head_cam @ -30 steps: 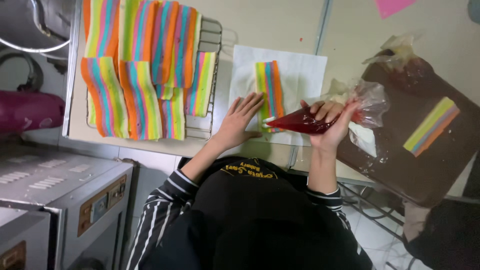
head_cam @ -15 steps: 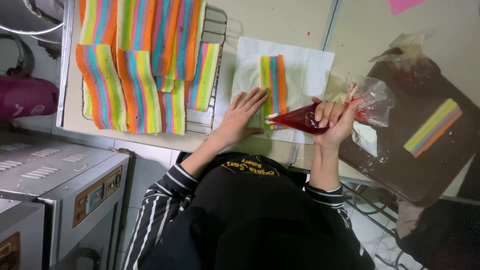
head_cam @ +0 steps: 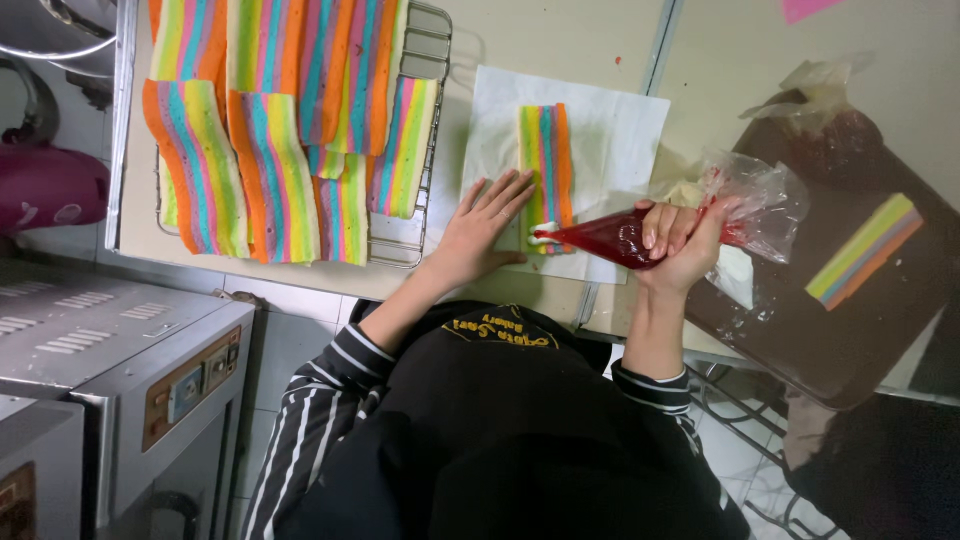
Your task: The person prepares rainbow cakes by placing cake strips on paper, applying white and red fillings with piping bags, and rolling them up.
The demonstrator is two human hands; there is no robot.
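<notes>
Head view showed the rainbow cake strip [head_cam: 546, 170] lying lengthwise away from the person on white paper [head_cam: 610, 130], left hand [head_cam: 480, 225] spread flat beside it, right hand [head_cam: 675, 240] squeezing the red piping bag [head_cam: 605, 237], tip at the strip's near end

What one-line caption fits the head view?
Right hand squeezes a red piping bag onto a rainbow cake strip; left hand steadies the paper.

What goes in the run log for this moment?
left hand: flat on white paper | right hand: squeezing red piping bag | tip: on rainbow cake strip
</notes>
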